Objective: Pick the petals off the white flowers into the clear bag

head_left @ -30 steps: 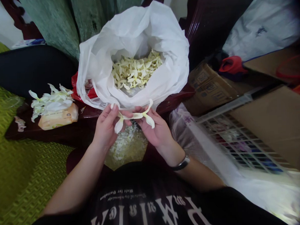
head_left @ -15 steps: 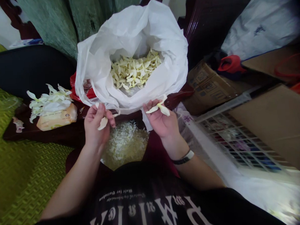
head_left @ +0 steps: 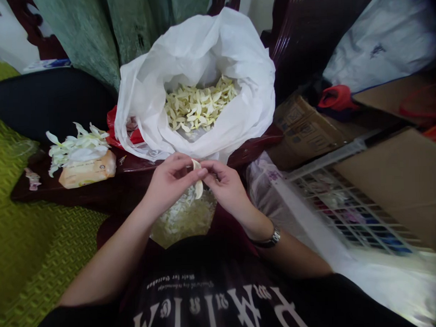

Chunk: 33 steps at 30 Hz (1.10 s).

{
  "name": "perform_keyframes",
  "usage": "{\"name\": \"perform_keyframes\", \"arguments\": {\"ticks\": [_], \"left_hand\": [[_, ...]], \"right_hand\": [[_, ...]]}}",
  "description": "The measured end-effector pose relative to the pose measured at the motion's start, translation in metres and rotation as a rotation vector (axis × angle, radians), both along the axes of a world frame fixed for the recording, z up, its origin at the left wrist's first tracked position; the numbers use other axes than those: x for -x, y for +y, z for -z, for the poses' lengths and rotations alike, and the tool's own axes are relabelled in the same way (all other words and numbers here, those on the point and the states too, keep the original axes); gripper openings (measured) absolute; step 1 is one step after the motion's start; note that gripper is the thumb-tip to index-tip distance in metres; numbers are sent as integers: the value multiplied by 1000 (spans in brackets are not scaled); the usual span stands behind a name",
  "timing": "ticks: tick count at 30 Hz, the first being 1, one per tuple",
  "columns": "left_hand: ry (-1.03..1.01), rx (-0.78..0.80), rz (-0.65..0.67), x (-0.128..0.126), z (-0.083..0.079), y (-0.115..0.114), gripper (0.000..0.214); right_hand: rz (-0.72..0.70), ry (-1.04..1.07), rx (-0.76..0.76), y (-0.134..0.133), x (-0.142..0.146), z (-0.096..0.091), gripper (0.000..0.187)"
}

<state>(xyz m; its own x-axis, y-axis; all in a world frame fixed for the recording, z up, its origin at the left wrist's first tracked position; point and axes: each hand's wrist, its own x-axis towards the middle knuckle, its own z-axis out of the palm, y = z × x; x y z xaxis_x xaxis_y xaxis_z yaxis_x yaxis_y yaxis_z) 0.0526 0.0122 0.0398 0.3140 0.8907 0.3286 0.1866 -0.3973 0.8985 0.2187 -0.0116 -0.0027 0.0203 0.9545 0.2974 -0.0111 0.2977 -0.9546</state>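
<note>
My left hand (head_left: 173,180) and my right hand (head_left: 226,186) meet just in front of a white plastic bag (head_left: 253,104). Between their fingertips is a cream-white flower (head_left: 198,189), one long petal pointing down. Both hands are closed on it in a pinch, and the fingers hide most of the bloom. Inside the bag lies a heap of pale yellow-white flowers (head_left: 201,104). Below my hands, at my lap, a container (head_left: 168,238) holds many small white petals or buds (head_left: 191,210), partly covered by my hands.
On the dark red wooden bench (head_left: 132,179) at left, white flowers (head_left: 78,143) lie on a tissue pack (head_left: 88,170). A red bag (head_left: 113,122) touches the white bag. At right stand a cardboard box (head_left: 306,123) and a white grid-sided crate (head_left: 350,210). A black cushion (head_left: 49,101) is behind.
My hands have come together from either side of the bag's front edge. Each held a flower apart before; now both pinch at one flower between them. The view has shifted slightly.
</note>
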Motion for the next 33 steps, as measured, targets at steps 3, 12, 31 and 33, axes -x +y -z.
{"name": "perform_keyframes", "arguments": {"ticks": [3,12,31,33], "left_hand": [[-93,-6,-17,-5,4,-1,17],[-148,-92,-171,-5,9,-2,24],[-185,27,-100,11,25,0,16],[-216,60,-116,12,27,0,20]], "right_hand": [[24,46,37,-3,4,1,24],[-95,326,210,-4,13,2,26],[-38,450,259,-1,25,7,29],[-36,461,240,-1,25,6,28]]}}
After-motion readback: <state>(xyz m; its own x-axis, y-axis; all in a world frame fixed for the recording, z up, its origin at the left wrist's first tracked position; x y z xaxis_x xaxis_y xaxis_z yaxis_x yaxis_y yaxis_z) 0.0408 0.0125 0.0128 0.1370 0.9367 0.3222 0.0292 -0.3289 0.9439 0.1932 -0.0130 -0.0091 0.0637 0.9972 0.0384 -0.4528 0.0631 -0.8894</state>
